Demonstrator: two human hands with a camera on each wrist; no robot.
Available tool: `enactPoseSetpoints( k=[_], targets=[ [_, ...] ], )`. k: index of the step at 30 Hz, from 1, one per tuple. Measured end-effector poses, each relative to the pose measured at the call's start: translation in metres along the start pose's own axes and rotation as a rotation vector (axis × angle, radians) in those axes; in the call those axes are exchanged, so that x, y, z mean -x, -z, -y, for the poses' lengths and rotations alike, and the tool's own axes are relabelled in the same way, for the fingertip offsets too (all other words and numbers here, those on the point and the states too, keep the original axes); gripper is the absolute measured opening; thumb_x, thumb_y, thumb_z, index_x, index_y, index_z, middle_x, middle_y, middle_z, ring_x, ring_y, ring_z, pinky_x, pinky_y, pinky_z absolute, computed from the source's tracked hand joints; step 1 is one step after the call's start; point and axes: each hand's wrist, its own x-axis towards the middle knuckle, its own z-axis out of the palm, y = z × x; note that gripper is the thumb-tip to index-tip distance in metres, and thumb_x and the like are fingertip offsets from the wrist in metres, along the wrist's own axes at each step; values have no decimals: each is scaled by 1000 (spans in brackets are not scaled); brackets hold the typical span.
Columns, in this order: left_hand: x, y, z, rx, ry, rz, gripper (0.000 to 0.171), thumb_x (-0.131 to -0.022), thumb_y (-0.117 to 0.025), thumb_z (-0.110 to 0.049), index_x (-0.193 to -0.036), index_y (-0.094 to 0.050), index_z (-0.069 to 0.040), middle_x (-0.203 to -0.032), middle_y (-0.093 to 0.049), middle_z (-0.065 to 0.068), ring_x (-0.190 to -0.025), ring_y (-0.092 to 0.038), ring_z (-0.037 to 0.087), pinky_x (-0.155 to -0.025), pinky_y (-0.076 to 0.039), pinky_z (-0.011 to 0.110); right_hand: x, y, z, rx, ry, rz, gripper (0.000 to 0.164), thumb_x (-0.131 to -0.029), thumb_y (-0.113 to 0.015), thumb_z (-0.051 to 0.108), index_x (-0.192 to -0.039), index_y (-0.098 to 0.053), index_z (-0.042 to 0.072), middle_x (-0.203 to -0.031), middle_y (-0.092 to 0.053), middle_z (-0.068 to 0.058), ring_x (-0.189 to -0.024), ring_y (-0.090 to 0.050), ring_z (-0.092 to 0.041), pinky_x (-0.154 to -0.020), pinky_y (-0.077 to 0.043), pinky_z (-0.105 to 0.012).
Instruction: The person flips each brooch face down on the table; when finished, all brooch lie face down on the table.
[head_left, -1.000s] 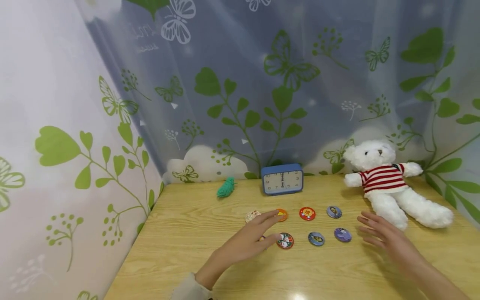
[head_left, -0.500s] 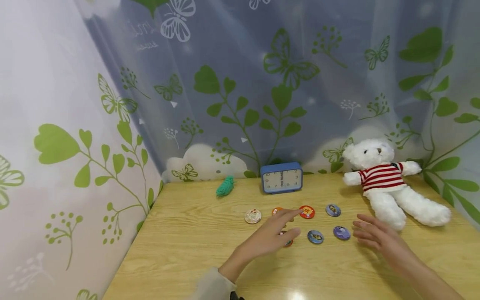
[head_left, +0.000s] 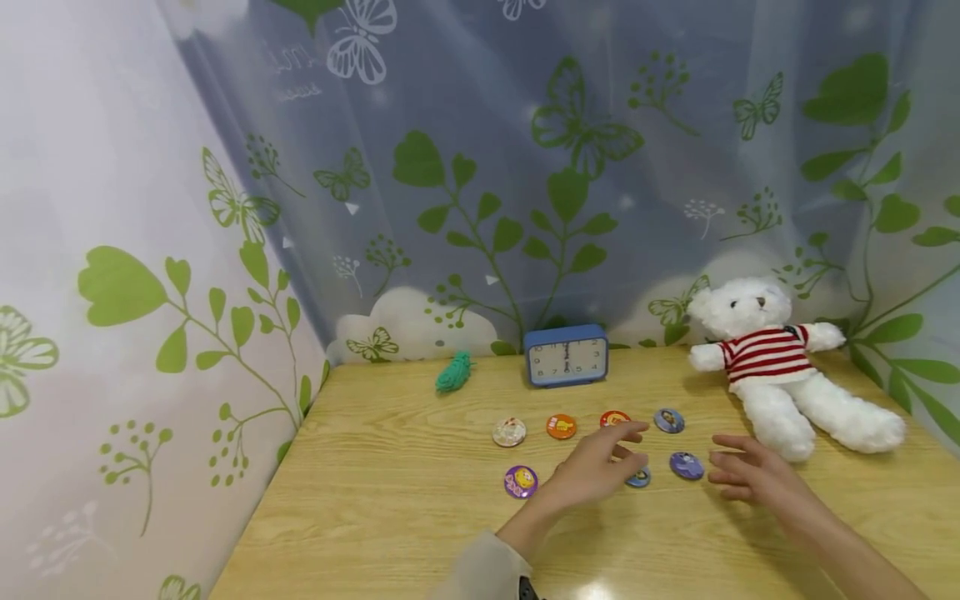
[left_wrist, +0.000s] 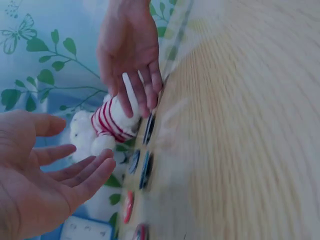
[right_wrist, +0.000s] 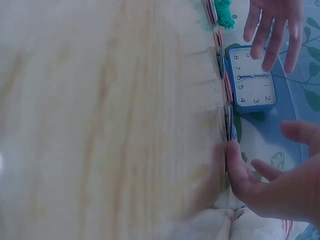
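Observation:
Several round pin badges lie in two rows on the wooden table. In the head view, my left hand (head_left: 592,467) hovers over the middle of them, empty, with fingers apart and slightly bent. It partly covers the red badge (head_left: 615,417) and the lower blue badge (head_left: 639,477), and nearly hides another beside its wrist. To its left are a cream badge (head_left: 509,432), an orange badge (head_left: 561,426) and a purple-and-yellow badge (head_left: 521,481). My right hand (head_left: 761,475), empty and loosely bent, is just right of the purple badge (head_left: 686,465); the upper blue badge (head_left: 669,420) lies behind that.
A blue alarm clock (head_left: 566,357) stands at the back of the table (head_left: 360,500). Left of it lies a green yarn bundle (head_left: 453,372). A white teddy bear (head_left: 772,367) in a striped shirt sits at the back right. Patterned curtains (head_left: 465,208) enclose the table.
My left hand has moved right across the badges, uncovering the cream, orange and purple-and-yellow ones. My right hand has shifted slightly left. The badges stay in place.

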Motion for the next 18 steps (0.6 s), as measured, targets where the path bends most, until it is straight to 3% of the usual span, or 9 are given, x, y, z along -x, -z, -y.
enactPoseSetpoints(
  k=[8,13,18],
  targets=[
    [-15,-26,-11,41,144,-126,39,-103,-62,-20,-140,-63,-12,-127,-71,5,-97,-69,6,-77,-55,17,-4,1,-2,26,4,6,68,-110,-51,25,-152,-21,-19,-144,-43,-43,-94,-72,-13,-83,-63,-31],
    [-25,-43,-15,76,190,-186,35,-100,-63,-12,-134,-66,-2,-104,-74,3,-77,-71,6,-70,-53,15,-4,1,-2,17,32,9,66,-110,-52,22,-150,-24,-21,-146,-41,-43,-94,-72,-14,-83,-63,-31],
    [-29,-59,-18,95,253,-218,36,-95,-66,-7,-130,-67,0,-96,-71,2,-71,-66,4,-73,-54,16,-5,2,-4,-10,52,23,61,-109,-53,15,-148,-26,-23,-131,-57,-33,-92,-72,-15,-81,-64,-32]
  ],
)
